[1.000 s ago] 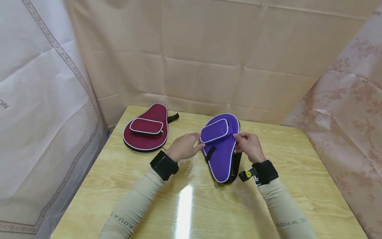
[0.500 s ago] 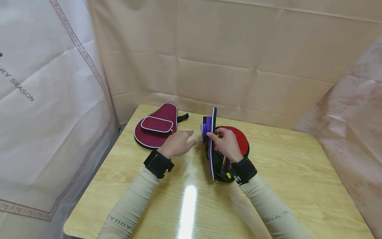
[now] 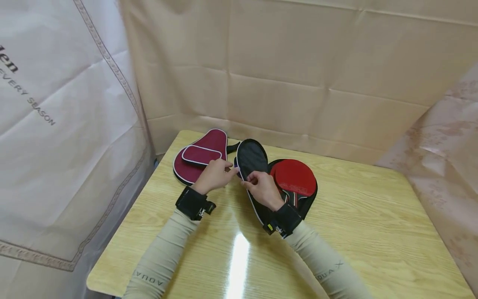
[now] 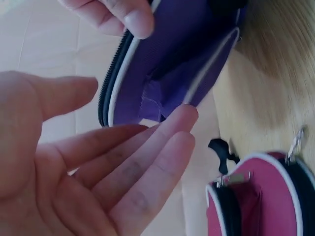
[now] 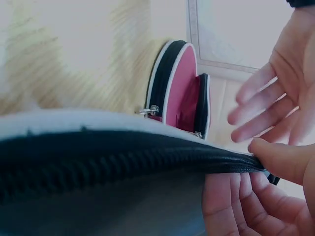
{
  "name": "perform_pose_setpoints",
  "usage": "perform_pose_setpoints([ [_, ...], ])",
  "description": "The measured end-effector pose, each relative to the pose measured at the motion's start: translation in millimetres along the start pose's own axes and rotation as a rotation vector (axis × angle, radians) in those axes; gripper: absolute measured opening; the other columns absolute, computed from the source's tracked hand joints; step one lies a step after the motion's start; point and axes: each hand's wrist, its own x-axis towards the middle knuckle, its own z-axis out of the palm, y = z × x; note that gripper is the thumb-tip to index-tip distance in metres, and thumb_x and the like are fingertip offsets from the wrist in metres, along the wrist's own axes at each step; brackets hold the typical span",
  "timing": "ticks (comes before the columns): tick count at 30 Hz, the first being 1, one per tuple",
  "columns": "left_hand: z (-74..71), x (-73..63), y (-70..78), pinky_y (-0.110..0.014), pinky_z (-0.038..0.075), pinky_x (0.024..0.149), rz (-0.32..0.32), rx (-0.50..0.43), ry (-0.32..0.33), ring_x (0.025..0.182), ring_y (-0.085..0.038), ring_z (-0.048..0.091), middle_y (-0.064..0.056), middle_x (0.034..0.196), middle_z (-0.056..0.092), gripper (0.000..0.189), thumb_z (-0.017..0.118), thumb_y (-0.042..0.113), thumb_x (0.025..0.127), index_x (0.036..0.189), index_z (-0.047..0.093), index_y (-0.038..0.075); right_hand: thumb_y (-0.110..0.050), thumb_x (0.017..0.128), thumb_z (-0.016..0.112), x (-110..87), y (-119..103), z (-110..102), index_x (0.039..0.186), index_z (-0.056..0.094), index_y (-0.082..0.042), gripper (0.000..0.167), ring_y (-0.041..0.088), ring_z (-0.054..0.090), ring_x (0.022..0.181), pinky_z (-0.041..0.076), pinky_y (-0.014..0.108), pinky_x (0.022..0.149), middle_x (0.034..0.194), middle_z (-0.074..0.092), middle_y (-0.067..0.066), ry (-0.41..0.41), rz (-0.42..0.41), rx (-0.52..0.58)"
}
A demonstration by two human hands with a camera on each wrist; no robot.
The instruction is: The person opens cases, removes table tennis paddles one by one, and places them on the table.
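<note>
My right grip (image 3: 263, 190) hides part of the purple case (image 3: 252, 157); my wristband (image 3: 288, 219), the handle end of the red paddle (image 3: 296, 177). Left wrist view crops the maroon case (image 4: 277, 196).

Purple case (image 3: 252, 158), unzipped (red paddle (image 3: 295, 178) inside)

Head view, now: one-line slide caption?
Right hand pinches the raised cover of an opened case, red paddle inside, left hand nearby, maroon case at left on a wooden table.
</note>
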Motion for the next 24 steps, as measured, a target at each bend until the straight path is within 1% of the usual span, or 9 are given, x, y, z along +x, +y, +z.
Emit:
perform_pose_setpoints([
  [2, 2.8, 4.7, 0.0, -0.025, 0.039, 0.051, -0.021, -0.030, 0.017, 0.049, -0.012, 0.051, 0.001, 0.056, 0.056, 0.033, 0.060, 0.026, 0.099, 0.075, 0.069, 0.005, -0.017, 0.088, 0.075, -3.0, 1, 0, 0.081, 0.066, -0.008, 0.015, 0.013, 0.052, 0.060, 0.039, 0.025, 0.051, 0.069, 0.061, 0.001, -0.004, -0.007, -0.006],
  [5, 6.6, 11.2, 1.8, -0.025, 0.042, 0.051, -0.072, -0.070, 0.047, 0.051, -0.012, 0.059, -0.004, 0.061, 0.067, 0.030, 0.063, 0.026, 0.097, 0.079, 0.073, 0.006, -0.016, 0.088, 0.076, -7.2, 2, -1, 0.081, 0.066, -0.007, 0.015, 0.012, 0.051, 0.059, 0.039, 0.024, 0.051, 0.068, 0.060, 0.001, -0.022, -0.018, -0.005],
  [7, 9.4, 14.4, 3.8, -0.024, 0.044, 0.051, -0.131, -0.109, 0.068, 0.056, -0.014, 0.066, -0.007, 0.069, 0.073, 0.025, 0.066, 0.025, 0.095, 0.084, 0.075, 0.005, -0.016, 0.088, 0.076, -9.7, 2, -2, 0.081, 0.066, -0.007, 0.014, 0.011, 0.052, 0.060, 0.041, 0.023, 0.052, 0.069, 0.061, 0.000, -0.036, -0.035, -0.002],
  [11, 12.9, 17.4, 7.8, -0.022, 0.044, 0.049, -0.221, -0.182, 0.106, 0.067, -0.020, 0.074, -0.010, 0.077, 0.076, 0.020, 0.070, 0.022, 0.092, 0.087, 0.076, 0.003, -0.022, 0.091, 0.073, -13.8, 5, -6, 0.084, 0.068, -0.009, 0.015, 0.011, 0.054, 0.063, 0.043, 0.024, 0.055, 0.072, 0.062, 0.000, -0.068, -0.046, 0.003],
  [13, 13.5, 18.0, 8.5, -0.022, 0.045, 0.050, -0.234, -0.207, 0.116, 0.069, -0.021, 0.074, -0.010, 0.078, 0.076, 0.019, 0.071, 0.020, 0.091, 0.087, 0.076, 0.002, -0.026, 0.094, 0.070, -16.5, 9, -12, 0.087, 0.069, -0.010, 0.018, 0.013, 0.059, 0.063, 0.047, 0.025, 0.056, 0.072, 0.064, 0.001, -0.084, -0.018, 0.028],
  [15, 13.3, 18.4, 8.7, -0.021, 0.044, 0.050, -0.231, -0.215, 0.126, 0.068, -0.020, 0.074, -0.010, 0.077, 0.076, 0.019, 0.072, 0.020, 0.090, 0.085, 0.076, 0.002, -0.031, 0.096, 0.066, -19.3, 16, -19, 0.092, 0.070, -0.010, 0.022, 0.017, 0.063, 0.064, 0.050, 0.026, 0.059, 0.074, 0.065, 0.005, -0.090, 0.028, 0.060],
  [18, 12.2, 18.8, 7.9, -0.022, 0.042, 0.049, -0.233, -0.229, 0.131, 0.068, -0.021, 0.074, -0.009, 0.076, 0.076, 0.019, 0.073, 0.019, 0.090, 0.081, 0.074, 0.002, -0.034, 0.099, 0.062, -23.7, 30, -32, 0.098, 0.069, -0.006, 0.029, 0.022, 0.066, 0.064, 0.054, 0.029, 0.062, 0.077, 0.066, 0.010, -0.079, 0.090, 0.095],
  [21, 11.2, 20.1, 8.5, -0.022, 0.041, 0.048, -0.235, -0.229, 0.131, 0.068, -0.021, 0.074, -0.009, 0.075, 0.076, 0.021, 0.073, 0.020, 0.089, 0.076, 0.072, 0.003, -0.033, 0.099, 0.061, -27.2, 45, -45, 0.099, 0.068, -0.005, 0.029, 0.021, 0.062, 0.062, 0.051, 0.030, 0.060, 0.078, 0.064, 0.010, -0.035, 0.142, 0.049],
  [24, 11.8, 22.6, 9.2, -0.022, 0.041, 0.048, -0.231, -0.218, 0.127, 0.068, -0.020, 0.074, -0.008, 0.076, 0.076, 0.022, 0.073, 0.021, 0.089, 0.076, 0.071, 0.004, -0.032, 0.098, 0.062, -30.1, 61, -56, 0.097, 0.068, -0.007, 0.026, 0.018, 0.057, 0.063, 0.045, 0.030, 0.059, 0.077, 0.063, 0.006, 0.015, 0.211, -0.028],
])
